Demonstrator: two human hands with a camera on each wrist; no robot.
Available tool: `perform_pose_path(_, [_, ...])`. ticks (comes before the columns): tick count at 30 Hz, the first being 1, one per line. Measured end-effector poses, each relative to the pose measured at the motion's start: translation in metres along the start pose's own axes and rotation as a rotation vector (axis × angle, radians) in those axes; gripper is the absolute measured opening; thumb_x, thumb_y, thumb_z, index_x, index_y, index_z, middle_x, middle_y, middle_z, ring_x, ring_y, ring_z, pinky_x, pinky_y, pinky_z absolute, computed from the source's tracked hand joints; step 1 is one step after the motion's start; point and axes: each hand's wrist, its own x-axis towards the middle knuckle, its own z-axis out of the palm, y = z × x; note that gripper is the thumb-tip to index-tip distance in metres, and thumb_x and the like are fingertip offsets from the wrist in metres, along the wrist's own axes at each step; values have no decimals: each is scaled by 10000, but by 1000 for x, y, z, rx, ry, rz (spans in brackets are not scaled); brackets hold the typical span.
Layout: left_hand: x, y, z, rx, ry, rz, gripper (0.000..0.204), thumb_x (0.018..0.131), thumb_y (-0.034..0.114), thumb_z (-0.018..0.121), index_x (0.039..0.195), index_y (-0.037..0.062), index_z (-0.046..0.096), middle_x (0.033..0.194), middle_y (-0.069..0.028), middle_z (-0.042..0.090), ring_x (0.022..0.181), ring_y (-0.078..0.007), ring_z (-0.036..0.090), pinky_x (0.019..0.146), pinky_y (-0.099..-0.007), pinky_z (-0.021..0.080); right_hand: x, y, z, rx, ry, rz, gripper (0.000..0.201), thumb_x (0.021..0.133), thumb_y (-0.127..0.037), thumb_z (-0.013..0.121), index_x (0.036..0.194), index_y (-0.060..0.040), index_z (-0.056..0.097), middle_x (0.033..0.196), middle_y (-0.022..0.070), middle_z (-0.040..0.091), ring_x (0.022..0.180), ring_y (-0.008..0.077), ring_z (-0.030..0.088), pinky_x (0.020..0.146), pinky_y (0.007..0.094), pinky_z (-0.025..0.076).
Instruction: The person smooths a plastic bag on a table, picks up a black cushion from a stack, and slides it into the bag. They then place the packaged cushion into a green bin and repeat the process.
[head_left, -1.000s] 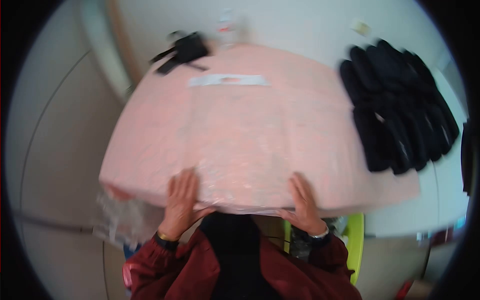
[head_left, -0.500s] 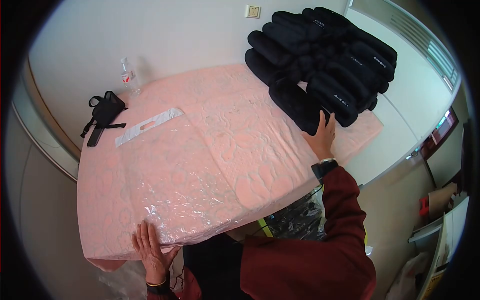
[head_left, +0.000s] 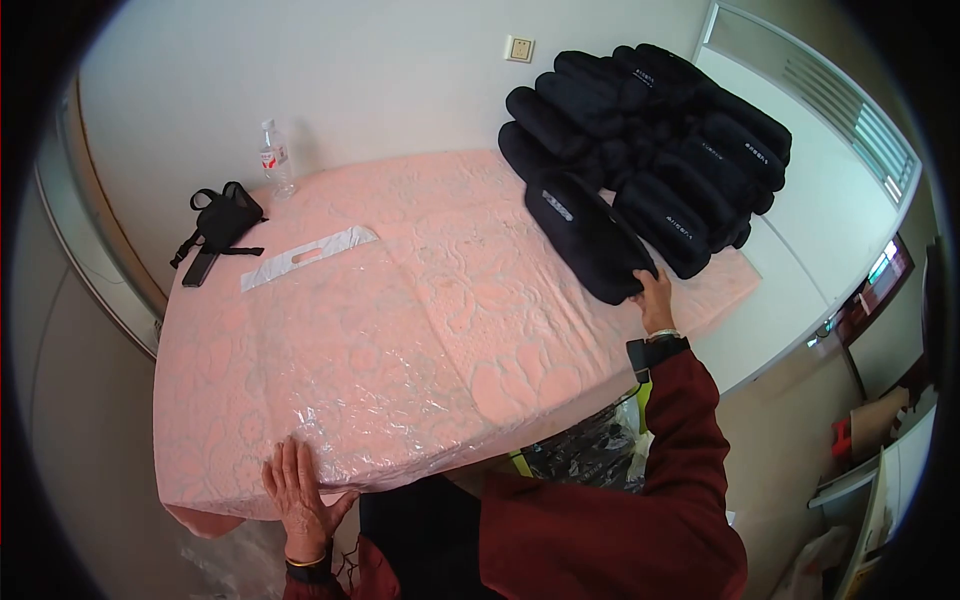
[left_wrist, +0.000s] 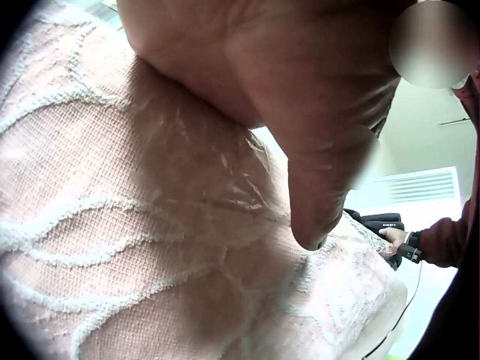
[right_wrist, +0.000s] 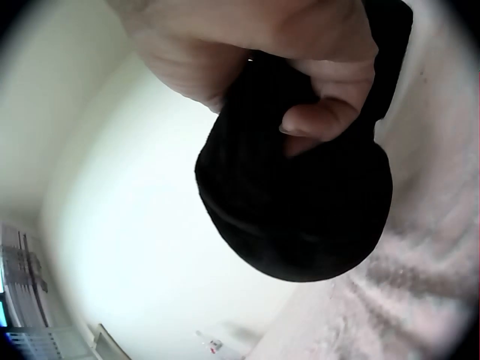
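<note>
My right hand (head_left: 656, 303) pinches the near end of a black plush cushion (head_left: 582, 240), a long rounded one with a small pale label at its far end. In the right wrist view, the thumb and fingers dig into the soft black cushion (right_wrist: 300, 202). Beside it lies a heap of similar black cushions (head_left: 650, 130). My left hand (head_left: 296, 492) rests with extended fingers at the near edge of a clear plastic bag (head_left: 350, 375), which lies flat and has a white handle strip (head_left: 308, 258). The left wrist view has the left hand (left_wrist: 277, 82) close over the clear film.
A pink patterned cloth (head_left: 540, 375) covers the table. At the back left are a plastic bottle (head_left: 275, 160), a black pouch with straps (head_left: 228, 215) and a dark phone-like slab (head_left: 200, 267). Below the near edge is a bin with black plastic (head_left: 590, 450).
The view has swung right. My right hand left the bag's near edge, reached the black cushions and now grips one, which has shifted slightly toward me. My left hand stays at the bag.
</note>
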Motion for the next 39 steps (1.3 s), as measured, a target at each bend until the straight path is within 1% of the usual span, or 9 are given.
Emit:
perform_pose_path(3, [-1,0,3,4,-5,11,1013,728,634,737,1443,2,399,1491,-242,403,1405,-416,352,1153,-582,206,-29,-29,10,206,-352,161,211,885,-204,616,1040,-63,588,940,53,661,759,153,636,543,310,495])
perform_pose_path(6, [-4,-7,-6,58,-43,-3,1035,718,632,748,1466,13,388,1519,-239,372,1409,-416,346,1157,-563,222,-57,-44,31,252,-563,219,218,904,-199,577,1060,-49,600,961,52,659,799,153,634,623,313,514])
perform_pose_path(11, [16,3,-50,-629,310,-19,1105,708,611,792,1522,33,317,1576,-240,278,1421,-394,341,1142,-550,268,-131,-94,92,388,-874,98,271,917,-162,554,1136,-15,615,1021,60,664,923,154,640,809,296,512])
perform_pose_path(15, [61,73,-102,-1148,621,6,1108,673,508,862,1515,24,330,1558,-233,310,1412,-388,355,1125,-516,327,-134,-102,103,321,-1243,114,322,940,-156,536,1198,28,591,1100,109,672,1041,179,633,940,300,472])
perform_pose_path(19, [71,67,-110,-433,168,-27,980,663,425,890,1431,9,447,1501,-228,378,1376,-399,395,1089,-507,379,-130,-60,118,-217,-1209,-214,337,949,-166,545,1210,47,567,1161,171,660,1078,232,634,967,327,467])
perform_pose_path(23, [70,71,-113,-307,181,-50,749,654,368,895,1218,-9,577,1425,-247,439,1313,-408,451,1062,-514,400,-151,-93,117,-245,-828,-662,389,925,-191,600,1245,23,549,1248,225,605,1156,320,592,1021,375,437])
perform_pose_path(27, [96,82,-132,-130,117,136,693,606,445,890,1028,-12,585,1360,-265,472,1244,-437,486,1030,-514,417,-194,-156,134,-246,-889,-1161,622,861,-378,686,1339,-15,522,1422,251,461,1328,431,431,1103,520,345])
perform_pose_path(32, [112,93,-118,-152,-2,328,658,590,456,884,938,10,549,1317,-251,497,1160,-419,528,961,-508,440,-226,-136,155,-410,-1156,-1210,838,823,-581,667,1413,-19,471,1432,244,450,1339,428,420,1109,578,305])
perform_pose_path(39, [102,100,-113,-71,-176,156,929,623,558,810,1322,11,537,1369,-211,484,1071,-341,542,892,-437,423,-226,-122,147,-398,-1290,-1188,963,752,-659,698,1445,-41,442,1432,231,445,1337,418,423,1119,586,271])
